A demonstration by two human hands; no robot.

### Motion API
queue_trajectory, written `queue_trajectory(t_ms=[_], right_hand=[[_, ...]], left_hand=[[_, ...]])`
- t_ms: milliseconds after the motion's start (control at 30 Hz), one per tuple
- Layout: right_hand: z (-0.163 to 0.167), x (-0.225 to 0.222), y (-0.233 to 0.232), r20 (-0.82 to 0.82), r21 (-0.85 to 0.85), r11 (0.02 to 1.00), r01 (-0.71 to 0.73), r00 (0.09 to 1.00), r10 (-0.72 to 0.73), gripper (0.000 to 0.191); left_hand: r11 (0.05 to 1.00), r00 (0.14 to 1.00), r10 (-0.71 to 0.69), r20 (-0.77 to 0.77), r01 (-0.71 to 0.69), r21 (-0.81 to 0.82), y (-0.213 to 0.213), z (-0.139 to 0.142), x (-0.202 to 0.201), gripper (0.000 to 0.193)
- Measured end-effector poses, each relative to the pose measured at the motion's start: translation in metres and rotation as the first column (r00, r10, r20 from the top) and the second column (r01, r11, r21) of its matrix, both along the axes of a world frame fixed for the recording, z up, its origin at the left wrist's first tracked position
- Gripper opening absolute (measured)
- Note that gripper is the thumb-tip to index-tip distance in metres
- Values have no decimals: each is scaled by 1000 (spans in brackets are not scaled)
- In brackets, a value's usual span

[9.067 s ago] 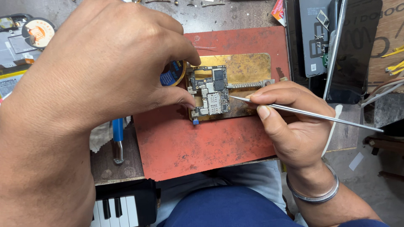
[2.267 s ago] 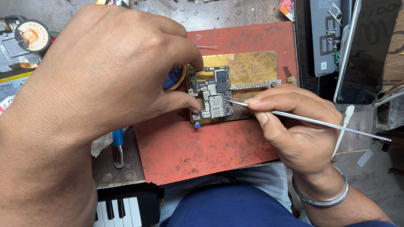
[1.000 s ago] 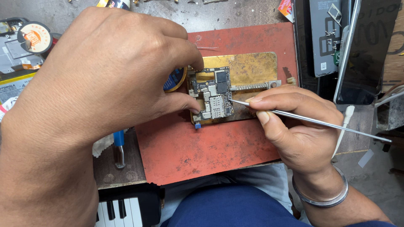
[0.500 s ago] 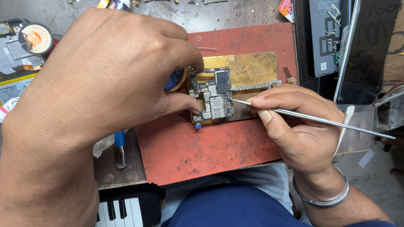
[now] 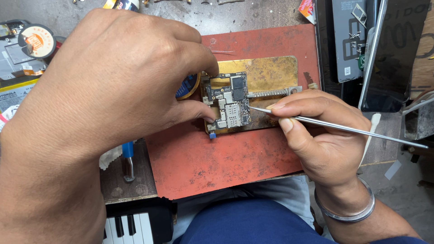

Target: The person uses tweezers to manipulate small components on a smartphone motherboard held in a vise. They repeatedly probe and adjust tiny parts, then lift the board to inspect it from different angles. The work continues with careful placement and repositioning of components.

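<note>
**Inspector:** Little has shifted since the frame half a second back: both hands keep their posts, and the probe's tip sits at almost the same spot on the board's right edge.

**Clerk:** State of the left hand?

**Inspector:** The left hand (image 5: 113,86) is curled over the work, thumb and forefinger closed on the small circuit board (image 5: 228,103), pinching its left edge at top and bottom.

**Clerk:** And the right?

**Inspector:** The right hand (image 5: 323,135) is closed in a pen grip on a thin metal probe (image 5: 343,129). Its shaft runs out toward four o'clock; its tip touches the board from three o'clock. A steel bangle (image 5: 346,208) rings the wrist.

**Clerk:** Where does the board lie?

**Inspector:** On a brass-coloured plate (image 5: 271,77), set on a worn red mat (image 5: 217,158). A round blue-and-yellow tin (image 5: 189,86) lies just beside the board at nine o'clock, half under the left fingers. A dark phone (image 5: 398,54) stands well apart at two o'clock; a blue-handled tool (image 5: 128,158) lies at seven o'clock.
</note>
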State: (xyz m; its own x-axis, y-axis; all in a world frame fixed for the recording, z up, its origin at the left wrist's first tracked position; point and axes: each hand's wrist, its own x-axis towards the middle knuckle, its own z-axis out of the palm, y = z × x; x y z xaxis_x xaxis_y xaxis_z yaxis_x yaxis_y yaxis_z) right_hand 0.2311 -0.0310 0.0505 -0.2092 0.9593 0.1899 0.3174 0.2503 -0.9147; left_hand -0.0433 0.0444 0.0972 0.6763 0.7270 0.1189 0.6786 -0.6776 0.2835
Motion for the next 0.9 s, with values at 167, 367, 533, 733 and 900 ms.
queue_trajectory(t_ms=[167,367,533,733,900], right_hand=[[1,-1,1,10,8,1000,-6,1000,6,13],[2,-2,3,28,25,1000,-19,999,18,12],[2,-2,4,39,32,999,-20,999,18,11],[2,-2,2,29,22,1000,-8,1000,7,11],[0,-1,1,22,22,1000,-11,1000,11,11]], left_hand=[[1000,1000,2,-1,-2,-7,0,0,0,49],[1000,1000,4,-7,-4,-7,0,-1,-1,49],[1000,1000,5,-25,-5,12,0,-1,0,52],[1000,999,6,-38,-5,15,0,0,-1,57],[1000,998,7,-60,-7,16,0,0,0,57]])
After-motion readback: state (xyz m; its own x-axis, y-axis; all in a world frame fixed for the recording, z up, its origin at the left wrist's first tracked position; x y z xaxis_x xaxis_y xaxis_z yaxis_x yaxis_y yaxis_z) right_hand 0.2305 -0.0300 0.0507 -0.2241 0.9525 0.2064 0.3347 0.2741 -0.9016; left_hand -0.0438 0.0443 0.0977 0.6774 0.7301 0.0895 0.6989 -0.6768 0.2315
